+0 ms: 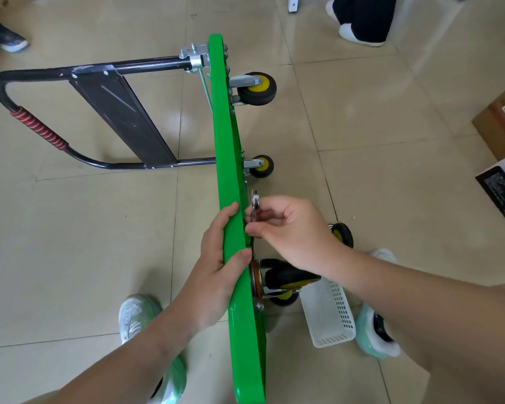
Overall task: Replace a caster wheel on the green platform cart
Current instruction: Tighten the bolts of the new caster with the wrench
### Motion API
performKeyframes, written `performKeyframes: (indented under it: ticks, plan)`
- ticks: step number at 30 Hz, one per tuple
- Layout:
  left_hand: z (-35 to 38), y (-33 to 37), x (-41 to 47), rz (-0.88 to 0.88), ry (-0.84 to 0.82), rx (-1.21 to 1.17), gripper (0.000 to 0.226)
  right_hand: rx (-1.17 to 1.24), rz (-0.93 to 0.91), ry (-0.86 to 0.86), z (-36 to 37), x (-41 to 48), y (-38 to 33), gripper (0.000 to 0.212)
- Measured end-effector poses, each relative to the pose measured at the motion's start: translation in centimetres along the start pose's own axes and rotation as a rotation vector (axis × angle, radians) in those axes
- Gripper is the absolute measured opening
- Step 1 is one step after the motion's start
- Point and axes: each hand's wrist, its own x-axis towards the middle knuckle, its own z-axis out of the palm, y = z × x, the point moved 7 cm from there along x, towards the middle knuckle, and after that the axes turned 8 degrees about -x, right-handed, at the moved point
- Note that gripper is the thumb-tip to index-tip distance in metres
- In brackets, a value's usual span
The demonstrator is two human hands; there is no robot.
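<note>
**Wrench at the caster mount, job looks midway**

The right hand (292, 228) pinches a small wrench (255, 204), fingers curled round it, its head at the deck's underside. The left hand (219, 263) clamps the upper edge of the green platform cart (225, 126), which stands on its side. Just below, a caster (286, 279) sits with its plate against the deck; whether its bolts are tight I cannot tell. A loose wheel (342, 233) lies on the floor near a white basket (330, 316), so fastening probably remains
</note>
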Motion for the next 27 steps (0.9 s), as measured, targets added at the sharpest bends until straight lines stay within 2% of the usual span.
performKeyframes:
  ticks: [10,14,21,25,27]
  plan:
    - [-0.1,-0.1,0.1,-0.011,0.008,0.005,0.066,0.017,0.048,0.018,0.3,1.3,1.2,0.029]
    - [-0.2,-0.4,0.1,-0.028,0.006,-0.017,0.068,0.039,0.16,0.034,-0.1,3.2,2.4,0.018]
    - [-0.2,-0.5,0.0,-0.051,-0.026,-0.005,0.067,0.05,0.437,-0.002,0.2,5.9,6.2,0.023]
    - [-0.2,-0.1,0.1,-0.05,-0.02,0.02,0.069,0.054,0.459,-0.003,0.3,6.1,6.2,0.022]
    - [-0.1,0.1,0.0,-0.053,-0.022,0.025,0.069,0.057,0.44,0.035,-0.1,6.2,5.7,0.012]
